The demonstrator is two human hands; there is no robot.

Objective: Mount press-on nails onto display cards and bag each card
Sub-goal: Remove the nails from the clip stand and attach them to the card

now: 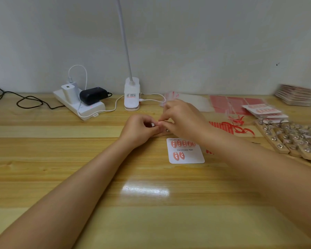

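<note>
I am partway through mounting nails on the display card [186, 153], which lies flat on the table [61, 159] just below and right of my hands, in the middle of the frame. My left hand [140, 129] is curled around a wooden stick [160, 134] with nails stuck along it, steadying it on the table. My right hand [180, 117] pinches at a small nail [153, 124] where my fingertips meet; I judge I am peeling it off the stick, though the nail is too small to be sure I have it free.

The card has seven pink nails [178, 155] on it as far as I can count: five in the top row, two in the bottom row. So the bottom row still needs filling. The next move calls for carrying this nail down to the card and pressing it just beside the second one in the lower row, lined up straight.

At the right edge more wooden sticks [285, 139] lie in a fan, at least four, the rest blurred. Finished cards [264, 109] stack above them, count unclear. Clear bags [196, 103] wait above my right hand, near the lamp base [132, 94].
</note>
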